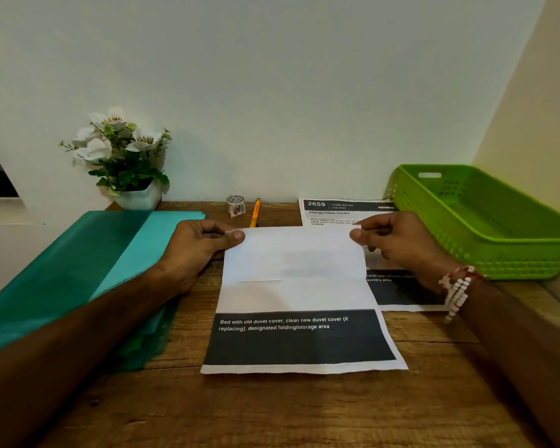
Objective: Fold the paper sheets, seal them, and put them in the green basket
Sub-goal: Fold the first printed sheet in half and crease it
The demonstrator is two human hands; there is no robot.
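Fingers (236, 236) of my left hand (198, 250) are pinching the top left corner of the paper sheet (296, 295), thumb pressing on top. My right hand (398, 244) is gripping the top right corner in the same way. The sheet is lying in the middle of the surface (272, 409), its far edge lifting slightly between the two grips. Its upper part is showing plain matte white. A faint straight line is running partway across it, and I cannot tell whether that is a crease or an edge. Its lower part is lying flat and carrying a wide black printed band with white lettering.

A second sheet (333, 213) with the same black printing is lying partly under it, reaching out to the right and touching the green basket (498, 253). The basket is rectangular plastic with perforated walls and is sitting at the right edge. A beaded bracelet (458, 292) is hanging at my right wrist.

The surface is showing brown wood grain. Smooth teal sheets (94, 260) are lying stacked on the left. By the pale wall (288, 92), a small tape roll (235, 205) is standing beside an orange pen (254, 213), and a white faceted pot (139, 197) is holding white flowers (117, 147).
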